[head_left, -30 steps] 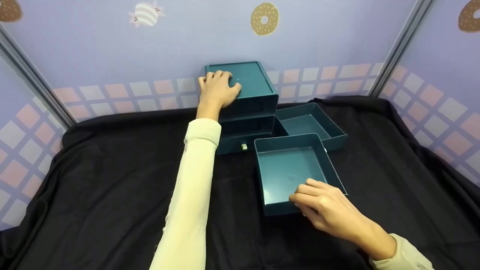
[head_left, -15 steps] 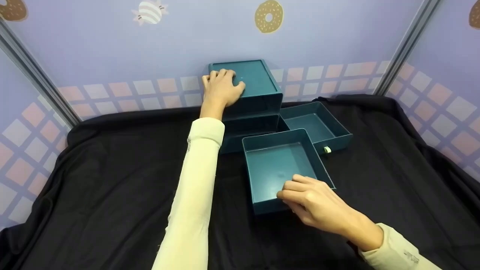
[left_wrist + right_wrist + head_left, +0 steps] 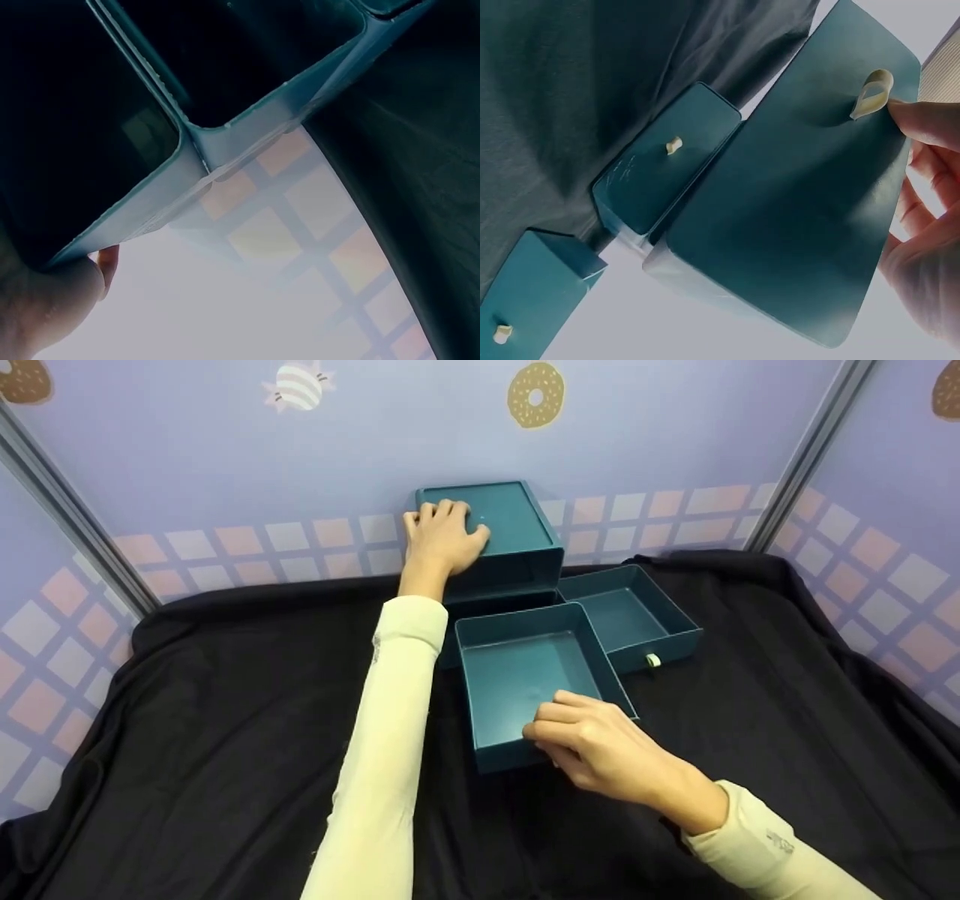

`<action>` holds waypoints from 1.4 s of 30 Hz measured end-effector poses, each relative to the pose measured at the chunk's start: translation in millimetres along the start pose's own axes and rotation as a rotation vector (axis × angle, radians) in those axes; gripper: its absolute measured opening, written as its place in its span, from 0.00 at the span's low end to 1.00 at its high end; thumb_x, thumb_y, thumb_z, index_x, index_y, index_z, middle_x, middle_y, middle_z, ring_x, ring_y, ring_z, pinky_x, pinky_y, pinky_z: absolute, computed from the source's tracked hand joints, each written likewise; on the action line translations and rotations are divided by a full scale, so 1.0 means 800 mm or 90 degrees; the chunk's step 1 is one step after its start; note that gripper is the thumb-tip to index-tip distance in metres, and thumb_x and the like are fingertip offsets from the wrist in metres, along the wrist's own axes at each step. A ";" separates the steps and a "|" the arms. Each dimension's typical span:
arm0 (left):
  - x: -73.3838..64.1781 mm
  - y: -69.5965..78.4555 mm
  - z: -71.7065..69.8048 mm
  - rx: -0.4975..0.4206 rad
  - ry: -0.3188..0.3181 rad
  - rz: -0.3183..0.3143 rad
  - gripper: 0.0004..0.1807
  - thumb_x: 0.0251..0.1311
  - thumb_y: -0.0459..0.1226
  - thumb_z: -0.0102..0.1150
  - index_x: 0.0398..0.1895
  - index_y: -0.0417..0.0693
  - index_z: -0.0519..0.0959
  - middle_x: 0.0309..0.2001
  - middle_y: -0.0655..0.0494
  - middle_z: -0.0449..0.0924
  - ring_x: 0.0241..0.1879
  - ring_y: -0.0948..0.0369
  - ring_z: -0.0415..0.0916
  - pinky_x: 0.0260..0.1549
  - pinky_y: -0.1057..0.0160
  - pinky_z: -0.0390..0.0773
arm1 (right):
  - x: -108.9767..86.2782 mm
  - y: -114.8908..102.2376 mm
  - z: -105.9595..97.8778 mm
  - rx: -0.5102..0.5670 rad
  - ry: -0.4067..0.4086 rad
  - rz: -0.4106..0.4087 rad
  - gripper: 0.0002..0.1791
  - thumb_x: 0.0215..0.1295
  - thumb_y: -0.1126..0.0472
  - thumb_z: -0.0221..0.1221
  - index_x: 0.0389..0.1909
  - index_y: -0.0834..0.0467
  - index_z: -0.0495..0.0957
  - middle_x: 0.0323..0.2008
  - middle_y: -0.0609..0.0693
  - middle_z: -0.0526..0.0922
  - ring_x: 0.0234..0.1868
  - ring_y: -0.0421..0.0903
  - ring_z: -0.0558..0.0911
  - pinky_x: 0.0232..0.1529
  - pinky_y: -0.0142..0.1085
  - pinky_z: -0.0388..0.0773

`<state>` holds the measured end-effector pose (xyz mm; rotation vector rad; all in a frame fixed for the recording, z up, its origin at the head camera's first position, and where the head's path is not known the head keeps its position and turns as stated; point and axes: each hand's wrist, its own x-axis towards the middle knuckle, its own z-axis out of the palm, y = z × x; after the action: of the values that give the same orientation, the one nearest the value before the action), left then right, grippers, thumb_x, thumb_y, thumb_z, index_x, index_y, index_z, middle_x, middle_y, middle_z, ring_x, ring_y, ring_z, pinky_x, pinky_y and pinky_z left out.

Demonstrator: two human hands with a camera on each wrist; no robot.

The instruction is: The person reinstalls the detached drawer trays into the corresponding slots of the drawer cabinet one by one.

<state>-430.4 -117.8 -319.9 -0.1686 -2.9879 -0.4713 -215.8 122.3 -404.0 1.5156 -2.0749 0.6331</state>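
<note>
A dark teal drawer cabinet point(image 3: 502, 510) stands against the back wall. My left hand point(image 3: 442, 540) grips its top near the left edge, fingers bent and thumb on top. In the left wrist view, two hollow slots of the cabinet point(image 3: 169, 196) face the camera, and a finger lies along the side. My right hand point(image 3: 592, 746) pinches the front wall of a teal drawer point(image 3: 525, 671), held in front of the cabinet. In the right wrist view, my thumb point(image 3: 930, 124) presses that drawer's front beside its pale pull tab point(image 3: 875, 94), with fingers behind.
Another teal drawer point(image 3: 630, 619) with a pale tab point(image 3: 652, 661) sits on the black cloth point(image 3: 247, 720) right of the cabinet. The right wrist view shows a lower drawer point(image 3: 641, 176) in the cabinet. Patterned panels point(image 3: 405, 442) enclose the back and sides.
My right hand has carried the drawer leftward and slightly back, so it now overlaps the cabinet's front more. The second drawer's tab has come into sight. My left hand stays on the cabinet.
</note>
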 end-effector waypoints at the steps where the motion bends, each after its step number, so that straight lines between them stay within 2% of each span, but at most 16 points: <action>1: 0.000 0.000 0.000 0.003 -0.001 -0.001 0.32 0.81 0.56 0.39 0.80 0.53 0.65 0.79 0.51 0.63 0.75 0.46 0.56 0.67 0.44 0.51 | 0.002 0.001 0.001 0.001 0.000 0.000 0.11 0.66 0.73 0.64 0.43 0.54 0.86 0.32 0.41 0.76 0.31 0.41 0.70 0.33 0.33 0.71; 17: -0.002 0.001 -0.001 0.006 0.006 0.003 0.33 0.80 0.56 0.39 0.80 0.53 0.65 0.79 0.51 0.62 0.75 0.46 0.56 0.67 0.45 0.51 | 0.020 0.007 0.010 0.011 -0.003 0.005 0.09 0.69 0.72 0.64 0.42 0.55 0.86 0.30 0.43 0.75 0.31 0.42 0.69 0.35 0.35 0.69; 28: 0.000 -0.001 0.001 0.018 0.008 0.005 0.33 0.80 0.57 0.38 0.80 0.53 0.66 0.79 0.51 0.63 0.75 0.46 0.56 0.67 0.43 0.52 | 0.031 0.015 0.019 0.024 0.002 0.010 0.08 0.69 0.71 0.65 0.43 0.55 0.86 0.32 0.44 0.77 0.33 0.43 0.72 0.35 0.35 0.73; 42: 0.001 0.000 0.003 0.017 0.013 0.006 0.33 0.80 0.57 0.38 0.80 0.54 0.66 0.79 0.51 0.63 0.75 0.46 0.57 0.67 0.44 0.52 | 0.027 0.031 0.028 0.016 -0.020 0.034 0.08 0.70 0.69 0.65 0.44 0.55 0.87 0.34 0.44 0.79 0.34 0.43 0.73 0.36 0.35 0.74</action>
<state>-431.5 -116.8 -321.9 -0.1734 -2.9705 -0.4290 -248.0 99.0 -409.6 1.4959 -2.1449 0.6614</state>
